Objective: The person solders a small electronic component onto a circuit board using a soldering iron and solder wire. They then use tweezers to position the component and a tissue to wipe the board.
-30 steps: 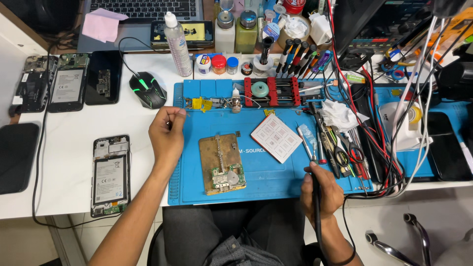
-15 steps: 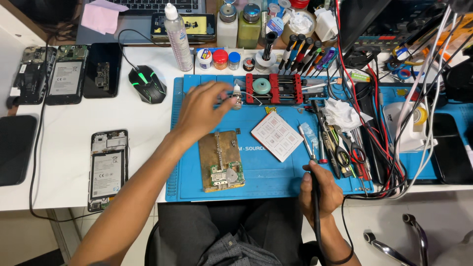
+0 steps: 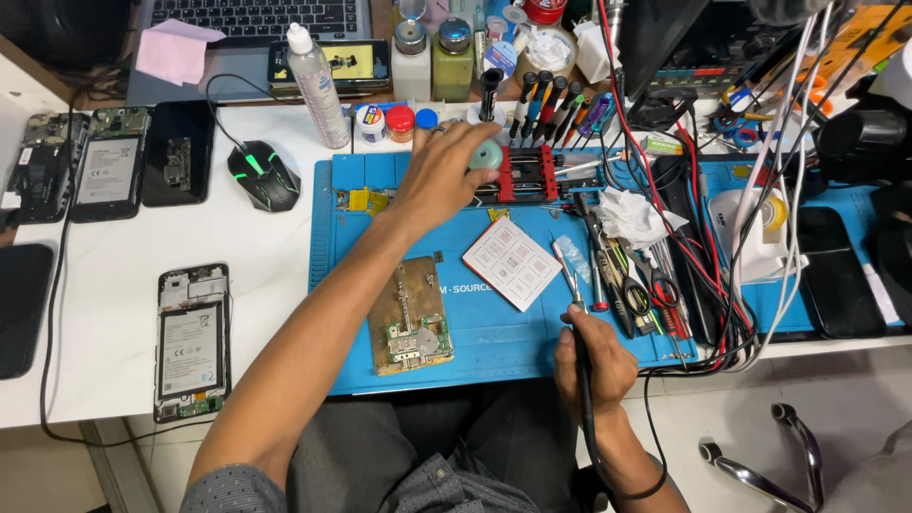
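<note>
Left hand (image 3: pixel 445 171) is up at the far edge of the blue work mat (image 3: pixel 494 332), fingers curled round a small teal round tin (image 3: pixel 486 156), thumb and fingertips pinching it from the sides. The tin sits right against the red board holder (image 3: pixel 525 175), touching or very nearly so. Tight quarters there: a rack of screwdrivers (image 3: pixel 551 109) just behind, little jars (image 3: pixel 400 122) just to the hand's left, a squeeze bottle (image 3: pixel 315 85) beyond those.

Right hand (image 3: pixel 594 366) is low, at the near edge of the mat, fist pressed closed around a black soldering iron (image 3: pixel 581 380), cord trailing back past the wrist. Its tip points up the mat towards the tweezers (image 3: pixel 568 275) and the tool pile (image 3: pixel 632 280) on the right, which crowds that side along with a bundle of cables (image 3: pixel 722 285).

Open room is in the mat's middle: a circuit board on a brown pad (image 3: pixel 410 318) lies between the two arms, well apart from the tin, and a white checked card (image 3: pixel 513 264) lies just beside it to the right. Off the mat's left edge the white table (image 3: pixel 256 275) holds an opened phone (image 3: pixel 193 342) and a black mouse (image 3: pixel 264 176).
</note>
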